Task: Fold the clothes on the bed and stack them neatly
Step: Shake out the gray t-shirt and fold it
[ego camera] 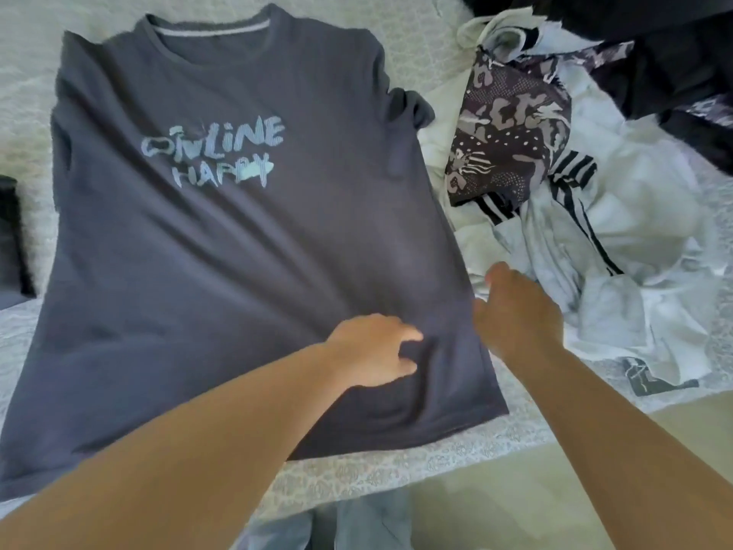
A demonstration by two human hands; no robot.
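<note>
A dark grey T-shirt (238, 240) with a pale "ONLINE HAPPY" print lies spread face up on the bed, collar at the far end and hem toward me. My left hand (373, 347) rests low on the shirt's right side, thumb and fingers pinching a small wrinkle of fabric. My right hand (515, 311) is at the shirt's right side edge just beside it, back up, with fingers curled down onto the edge. The shirt's right sleeve (408, 105) is bunched against the pile.
A jumbled pile of unfolded clothes (595, 216) lies to the right: white pieces, a black-striped one and a dark patterned garment (511, 125). The pale patterned bedspread (396, 466) ends at the near edge, with the floor (515, 490) beyond. A dark object (10, 232) sits at far left.
</note>
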